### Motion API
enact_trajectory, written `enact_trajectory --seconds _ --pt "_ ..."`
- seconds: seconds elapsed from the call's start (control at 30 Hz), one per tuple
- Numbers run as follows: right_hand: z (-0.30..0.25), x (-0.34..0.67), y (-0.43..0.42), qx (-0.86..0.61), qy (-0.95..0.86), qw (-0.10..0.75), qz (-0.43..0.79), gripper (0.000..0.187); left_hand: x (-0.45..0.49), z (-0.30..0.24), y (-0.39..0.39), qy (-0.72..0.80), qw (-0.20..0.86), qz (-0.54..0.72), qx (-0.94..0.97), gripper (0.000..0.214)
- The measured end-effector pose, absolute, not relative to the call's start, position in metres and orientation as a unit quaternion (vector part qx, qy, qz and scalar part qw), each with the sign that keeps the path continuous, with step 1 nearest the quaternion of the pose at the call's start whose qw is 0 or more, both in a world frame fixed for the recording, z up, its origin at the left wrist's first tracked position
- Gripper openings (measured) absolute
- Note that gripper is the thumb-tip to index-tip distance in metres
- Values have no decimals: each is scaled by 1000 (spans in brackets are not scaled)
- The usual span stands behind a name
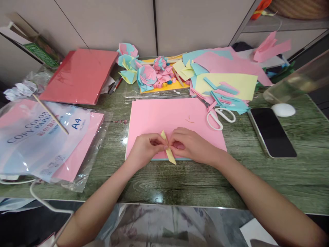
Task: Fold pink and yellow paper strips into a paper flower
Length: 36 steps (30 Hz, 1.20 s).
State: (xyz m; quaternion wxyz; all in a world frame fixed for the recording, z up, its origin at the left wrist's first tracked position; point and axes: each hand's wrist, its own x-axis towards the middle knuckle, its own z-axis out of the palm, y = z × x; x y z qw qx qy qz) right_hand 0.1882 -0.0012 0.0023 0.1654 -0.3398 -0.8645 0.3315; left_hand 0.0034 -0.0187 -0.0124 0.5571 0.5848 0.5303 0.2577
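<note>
A narrow folded strip of yellow paper (170, 156) is held slantwise over a stack of pink paper (154, 113). My left hand (147, 147) pinches the strip from the left near its middle. From the right, my right hand (189, 144) pinches at the same spot, its fingertips almost touching the left ones. Whether something thin lies between the right fingertips is too small to tell. White-handled scissors (216, 118) rest at the stack's upper right corner, their blades partly under paper scraps (221, 94). Two thin brownish bits (189, 120) lie on the pink sheet.
Folded paper flowers (146, 77) sit at the back, near a yellow sheet (239, 82). A phone (272, 132) and a white mouse-like object (283, 110) lie right. On the left are a bag of A4 colour paper (46, 137), a wooden stick (50, 113) and a red pack (79, 75).
</note>
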Motion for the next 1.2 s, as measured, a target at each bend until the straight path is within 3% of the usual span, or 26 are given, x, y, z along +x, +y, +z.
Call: enact_trajectory --seconds 0.33,0.53,0.67,0.8,0.97,1.2 --pt "-8 189 -4 -271 -927 166 199 16 6 -8 -18 543 553 257 578 5" --pt "-2 190 -4 -291 -916 159 226 17 8 -10 -28 564 481 246 625 6" --pt "-4 188 -5 -311 -899 184 247 17 8 -13 -35 533 332 261 733 6" --pt "-7 188 -4 -307 -894 198 257 20 2 -20 -36 386 132 296 863 11" --pt "-8 189 -4 -310 -892 198 262 21 -4 -21 -36 276 -42 263 923 8" --pt "-9 187 -1 -325 -861 222 322 14 -6 -18 -38 227 -152 237 933 9"
